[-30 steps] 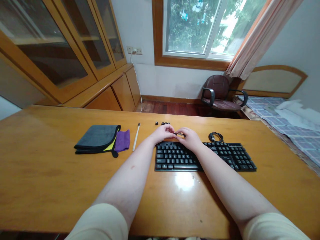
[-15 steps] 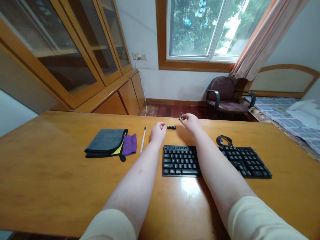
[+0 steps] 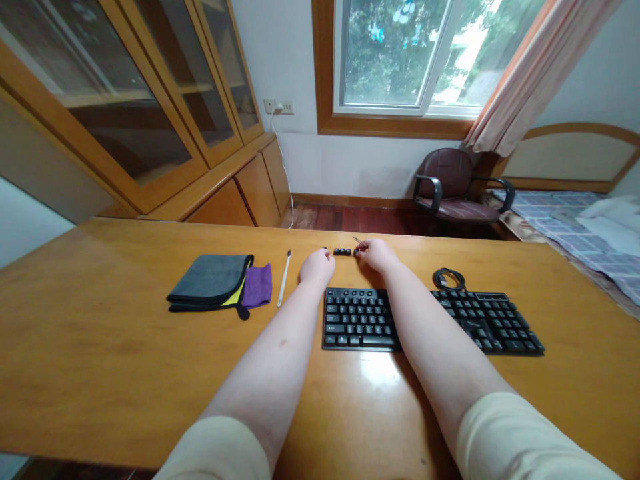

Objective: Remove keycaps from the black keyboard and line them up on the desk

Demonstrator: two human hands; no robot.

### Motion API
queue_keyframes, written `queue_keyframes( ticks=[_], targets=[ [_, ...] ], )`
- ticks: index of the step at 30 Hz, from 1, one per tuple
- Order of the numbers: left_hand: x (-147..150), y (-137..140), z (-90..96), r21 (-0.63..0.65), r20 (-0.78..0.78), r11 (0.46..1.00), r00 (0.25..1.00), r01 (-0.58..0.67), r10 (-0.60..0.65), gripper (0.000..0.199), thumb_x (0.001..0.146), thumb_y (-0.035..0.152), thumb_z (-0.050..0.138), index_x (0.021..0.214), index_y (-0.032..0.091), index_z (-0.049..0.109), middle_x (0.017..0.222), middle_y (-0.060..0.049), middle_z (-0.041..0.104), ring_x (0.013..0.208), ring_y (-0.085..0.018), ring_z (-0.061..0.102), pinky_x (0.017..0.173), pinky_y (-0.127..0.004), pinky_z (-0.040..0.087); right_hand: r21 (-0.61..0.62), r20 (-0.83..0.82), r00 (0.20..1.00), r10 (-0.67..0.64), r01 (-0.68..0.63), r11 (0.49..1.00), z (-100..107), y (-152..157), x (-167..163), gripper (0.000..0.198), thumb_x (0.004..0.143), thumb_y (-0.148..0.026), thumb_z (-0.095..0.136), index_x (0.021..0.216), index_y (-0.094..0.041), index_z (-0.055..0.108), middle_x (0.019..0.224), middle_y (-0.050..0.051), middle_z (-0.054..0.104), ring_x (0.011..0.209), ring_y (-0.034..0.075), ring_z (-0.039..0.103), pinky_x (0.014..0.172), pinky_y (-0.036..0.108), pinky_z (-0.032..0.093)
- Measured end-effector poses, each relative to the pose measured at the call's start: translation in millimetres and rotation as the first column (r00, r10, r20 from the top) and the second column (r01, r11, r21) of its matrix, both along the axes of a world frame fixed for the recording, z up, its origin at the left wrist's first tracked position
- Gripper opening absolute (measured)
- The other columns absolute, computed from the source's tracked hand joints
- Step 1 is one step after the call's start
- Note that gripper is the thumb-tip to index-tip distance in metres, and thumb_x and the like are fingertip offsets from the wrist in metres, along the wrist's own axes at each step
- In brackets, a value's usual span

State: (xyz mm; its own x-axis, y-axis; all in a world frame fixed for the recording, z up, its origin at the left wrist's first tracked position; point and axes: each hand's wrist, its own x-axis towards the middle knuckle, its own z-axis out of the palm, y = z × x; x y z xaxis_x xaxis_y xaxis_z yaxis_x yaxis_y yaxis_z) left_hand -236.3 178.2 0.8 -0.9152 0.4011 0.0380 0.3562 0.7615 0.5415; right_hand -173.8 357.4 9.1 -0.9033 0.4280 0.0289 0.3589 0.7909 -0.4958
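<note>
"Across the counter (image 3: 120, 373), posed how?"
"Reaches forward with both arms (image 3: 273, 360), hiding the middle of the black keyboard (image 3: 360, 320) under the right forearm (image 3: 435, 317)."
"Around the left hand (image 3: 318, 267)?"
"Off left, a folded gray cloth (image 3: 213, 280), then, nearer, a white toothbrush (image 3: 284, 279)."
"And by the fingers (image 3: 367, 252)?"
"Beyond the keyboard, between both hands, a short row of black keycaps (image 3: 343, 252). Curled at left, impossible to tell whether gripping; in the right hand (image 3: 379, 255), clamped on a thin tool (image 3: 358, 241), with a lone keycap (image 3: 356, 253) at the tips."

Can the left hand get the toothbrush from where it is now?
Probably yes: the toothbrush lies close by, just to the left of the left hand, and nothing seems to stand between them.
</note>
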Motion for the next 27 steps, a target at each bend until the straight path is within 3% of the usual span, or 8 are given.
queue_keyframes(
  ticks=[16,27],
  targets=[
    [6.9,0.9,11.8,-0.117,0.020,0.992,0.999,0.043,-0.041,0.035,0.080,0.030,0.044,0.108,0.027,0.064,0.112,-0.005,0.065,0.101,-0.024,0.060,0.084,-0.033,0.047,-0.041,0.030,0.999,0.015,-0.013,0.999,1.8,-5.0,-1.9,0.020,0.075,-0.030,0.063,0.092,-0.020,0.067,0.086,0.005,0.069,0.076,0.015,0.061,0.069,0.023,0.043],
    [4.7,1.9,6.5,-0.141,0.009,0.989,0.999,0.044,-0.043,0.036,0.082,0.033,0.043,0.112,0.028,0.062,0.114,-0.005,0.065,0.102,-0.024,0.060,0.086,-0.034,0.046,-0.030,0.018,1.000,0.017,-0.016,0.999,-0.6,-5.0,-2.9,0.020,0.076,-0.028,0.062,0.094,-0.020,0.067,0.085,0.005,0.069,0.074,0.015,0.061,0.069,0.023,0.043]
  ],
)
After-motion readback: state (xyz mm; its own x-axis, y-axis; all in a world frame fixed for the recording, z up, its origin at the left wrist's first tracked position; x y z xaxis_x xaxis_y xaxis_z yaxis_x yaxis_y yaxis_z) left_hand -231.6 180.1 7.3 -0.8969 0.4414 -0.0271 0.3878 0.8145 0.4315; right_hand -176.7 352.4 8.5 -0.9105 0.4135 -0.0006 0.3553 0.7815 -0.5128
